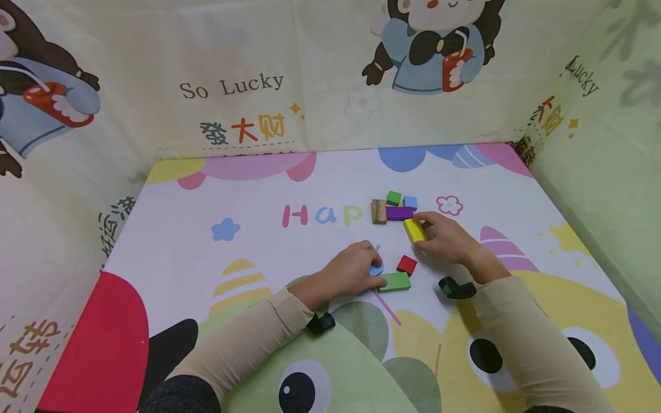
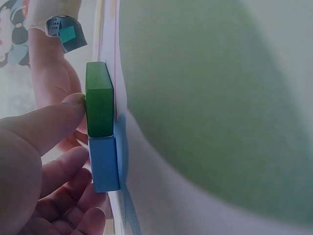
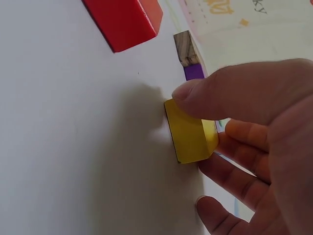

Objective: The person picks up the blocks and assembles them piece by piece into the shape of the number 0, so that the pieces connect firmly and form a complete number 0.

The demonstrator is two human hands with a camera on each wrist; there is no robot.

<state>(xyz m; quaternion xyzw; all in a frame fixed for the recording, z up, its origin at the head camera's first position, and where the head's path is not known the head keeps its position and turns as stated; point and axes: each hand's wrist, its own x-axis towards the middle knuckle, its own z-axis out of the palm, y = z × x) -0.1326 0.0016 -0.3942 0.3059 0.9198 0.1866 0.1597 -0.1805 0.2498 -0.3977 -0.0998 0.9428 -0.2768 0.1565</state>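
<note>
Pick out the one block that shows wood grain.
The wood-grain block, at the left end of the purple block. Its streaked surface sets it apart; the others, like the yellow block the right hand holds, are plainly coloured.

The back cloth (image 1: 330, 69) reads "So Lucky" (image 1: 231, 86) above "發大财" (image 1: 242, 131), the right cloth (image 1: 609, 160) "Lucky" (image 1: 582, 76), the mat (image 1: 170, 229) "Hap" (image 1: 322, 215).
</note>
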